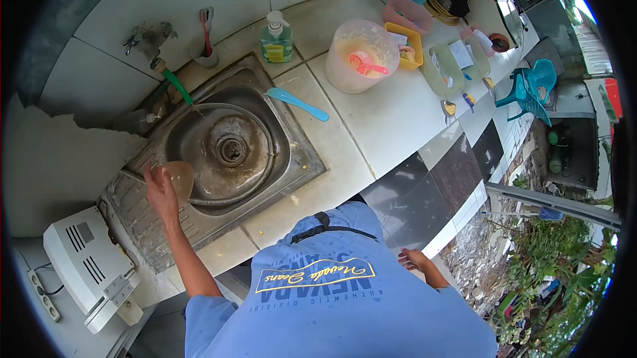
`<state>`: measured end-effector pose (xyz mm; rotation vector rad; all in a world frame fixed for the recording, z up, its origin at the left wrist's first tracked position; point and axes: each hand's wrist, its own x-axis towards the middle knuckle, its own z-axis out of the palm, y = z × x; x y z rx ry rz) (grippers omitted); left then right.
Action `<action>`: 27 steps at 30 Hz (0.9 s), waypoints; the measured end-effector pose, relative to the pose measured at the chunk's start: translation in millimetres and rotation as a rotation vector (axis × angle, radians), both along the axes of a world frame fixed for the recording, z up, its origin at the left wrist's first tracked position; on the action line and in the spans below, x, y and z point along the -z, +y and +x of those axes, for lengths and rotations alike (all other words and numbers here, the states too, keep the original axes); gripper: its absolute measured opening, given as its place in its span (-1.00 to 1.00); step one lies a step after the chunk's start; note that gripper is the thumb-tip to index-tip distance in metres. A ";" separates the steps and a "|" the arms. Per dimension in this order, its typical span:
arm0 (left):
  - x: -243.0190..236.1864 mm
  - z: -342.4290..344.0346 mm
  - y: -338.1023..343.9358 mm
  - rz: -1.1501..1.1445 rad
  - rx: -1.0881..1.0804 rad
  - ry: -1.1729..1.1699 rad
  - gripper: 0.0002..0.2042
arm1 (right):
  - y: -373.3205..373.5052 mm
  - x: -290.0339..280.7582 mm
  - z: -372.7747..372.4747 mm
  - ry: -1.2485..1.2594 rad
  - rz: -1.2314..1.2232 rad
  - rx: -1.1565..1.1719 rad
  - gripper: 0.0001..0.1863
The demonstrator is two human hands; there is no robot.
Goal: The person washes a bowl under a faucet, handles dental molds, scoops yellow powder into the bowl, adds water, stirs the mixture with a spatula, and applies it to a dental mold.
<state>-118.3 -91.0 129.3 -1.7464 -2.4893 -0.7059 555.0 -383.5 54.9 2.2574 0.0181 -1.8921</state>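
My left hand (161, 195) grips a small translucent, yellowish bowl (181, 181) by its side, over the left rim of the steel sink (306, 160). Inside the basin, around the drain, sits a wide round metal pan or basin liner (255, 171); which it is I cannot tell. A green hose (175, 84) runs from the wall tap (156, 63) toward the basin's back edge. Away from the counter, my right hand (413, 260) hangs beside my body with loosely bent fingers and nothing visible in it.
On the counter stand a soap pump bottle (276, 43), a blue spatula-like tool (297, 103), a cup with toothbrushes (205, 57), a whitish tub (361, 56) with a pink scoop, and a yellow basket (406, 45). A white appliance (88, 258) sits left of the sink.
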 end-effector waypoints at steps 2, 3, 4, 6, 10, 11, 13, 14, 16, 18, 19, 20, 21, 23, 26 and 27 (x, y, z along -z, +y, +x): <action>3.6 13.5 -2.6 0.019 -0.114 -0.556 -0.49 | 64.4 4.0 -5.2 -0.294 0.468 -0.824 -0.59; 1.0 18.5 -6.6 0.000 -0.112 -0.550 -0.49 | 104.6 -5.0 -6.4 -0.262 0.630 -0.841 -0.61; -2.8 24.6 -7.9 0.007 -0.083 -0.570 -0.50 | 153.8 -29.1 -16.9 -0.106 0.660 -0.501 -0.61; -10.1 48.6 1.0 0.018 -0.047 -0.593 -0.51 | 191.1 -40.2 -5.2 0.040 0.678 -0.152 -0.61; -11.1 93.9 -1.6 0.011 -0.207 -1.222 -0.57 | 169.2 26.1 64.5 -0.130 0.618 -1.479 -0.62; -4.1 104.9 -3.9 0.022 -0.198 -1.455 -0.59 | 168.6 34.1 75.4 -0.170 0.574 -1.814 -0.62; 12.1 147.2 -4.5 -0.001 -0.223 -1.700 -0.60 | 258.5 -16.6 44.4 -0.213 0.920 -0.803 -0.68; 14.8 173.7 -1.7 -0.054 -0.238 -1.762 -0.61 | 309.9 -63.4 26.5 -0.328 1.123 -0.754 -0.76; 20.1 227.8 7.7 -0.146 -0.217 -1.905 -0.62 | 389.2 -91.7 25.1 -0.495 1.474 -0.765 -0.84; 40.5 262.7 17.7 -0.240 -0.181 -2.080 -0.61 | 466.0 -102.9 29.2 -0.568 1.620 -0.849 -0.86; 54.2 273.6 19.2 -0.300 -0.181 -2.174 -0.61 | 502.0 -104.3 29.6 -0.602 1.721 -0.942 -0.86; 61.1 286.5 23.5 -0.297 -0.181 -2.172 -0.61 | 535.4 -95.4 33.1 -0.652 1.685 -1.026 -0.86; 65.8 298.4 27.0 -0.339 -0.153 -2.141 -0.61 | 565.6 -86.6 33.7 -0.699 1.649 -1.112 -0.86; 62.4 318.4 36.5 -0.389 -0.104 -1.992 -0.59 | 610.1 -74.3 27.4 -0.796 1.341 -1.361 -0.85; 60.8 330.6 40.0 -0.429 0.035 -1.462 -0.60 | 636.1 -69.3 17.2 -0.761 1.178 -1.628 -0.85; 55.0 332.7 40.2 -0.430 0.063 -1.396 -0.64 | 639.9 -65.5 15.6 -0.758 1.190 -1.634 -0.85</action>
